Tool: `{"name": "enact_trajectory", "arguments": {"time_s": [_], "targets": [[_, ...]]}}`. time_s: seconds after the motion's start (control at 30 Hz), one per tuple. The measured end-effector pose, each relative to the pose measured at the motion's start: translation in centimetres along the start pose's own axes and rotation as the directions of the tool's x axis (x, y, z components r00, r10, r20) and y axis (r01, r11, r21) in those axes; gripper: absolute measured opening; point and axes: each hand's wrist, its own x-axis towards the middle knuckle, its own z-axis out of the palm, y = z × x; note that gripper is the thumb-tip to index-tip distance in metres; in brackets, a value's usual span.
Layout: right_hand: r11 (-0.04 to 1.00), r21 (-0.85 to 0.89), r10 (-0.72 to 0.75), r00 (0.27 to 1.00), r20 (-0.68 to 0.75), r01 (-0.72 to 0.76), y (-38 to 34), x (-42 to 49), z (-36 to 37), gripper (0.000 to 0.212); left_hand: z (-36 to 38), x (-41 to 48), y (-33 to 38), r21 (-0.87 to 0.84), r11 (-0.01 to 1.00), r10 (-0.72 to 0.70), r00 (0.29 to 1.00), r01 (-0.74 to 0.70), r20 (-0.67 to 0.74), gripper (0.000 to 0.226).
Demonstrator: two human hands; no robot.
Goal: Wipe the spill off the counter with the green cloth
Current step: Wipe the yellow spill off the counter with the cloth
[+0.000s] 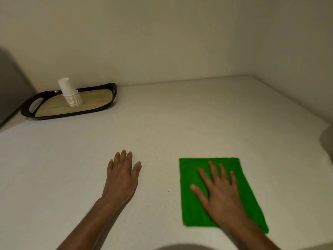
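A folded green cloth (194, 204) lies flat on the white counter (171, 123) at the near right. My right hand (219, 192) rests palm down on top of it, fingers spread and pressing it to the surface. My left hand (121, 175) lies flat on the bare counter to the left of the cloth, fingers together, holding nothing. A few tiny dark specks dot the counter between my hands; I see no distinct puddle.
A dark oval tray (106, 105) with a wood-look floor sits at the back left against the wall, holding a stack of white paper cups (70, 92). A grey object (10, 83) stands at the far left. Walls close the back and right.
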Motion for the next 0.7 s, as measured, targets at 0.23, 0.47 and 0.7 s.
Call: {"name": "enact_trajectory", "arguments": {"time_s": [0.23, 0.47, 0.7], "targets": [[0.906, 0.090, -0.420, 0.905, 0.063, 0.414, -11.9, -1.6, 1.7, 0.076, -1.4, -1.9, -0.1, -0.061, 0.997, -0.056, 0.992, 0.049, -0.112, 0.070], [0.890, 0.028, -0.456, 0.889, 0.041, 0.455, -21.0, 7.4, 3.2, 0.069, -4.1, -3.5, -3.7, -0.052, 0.989, -0.143, 0.974, 0.136, -0.178, 0.059], [0.990, -0.005, -0.141, 0.990, -0.023, 0.141, -15.2, 11.3, 2.3, 0.083, -5.1, -3.1, -8.8, -0.016, 0.983, -0.184, 0.973, 0.183, -0.138, 0.059]]}}
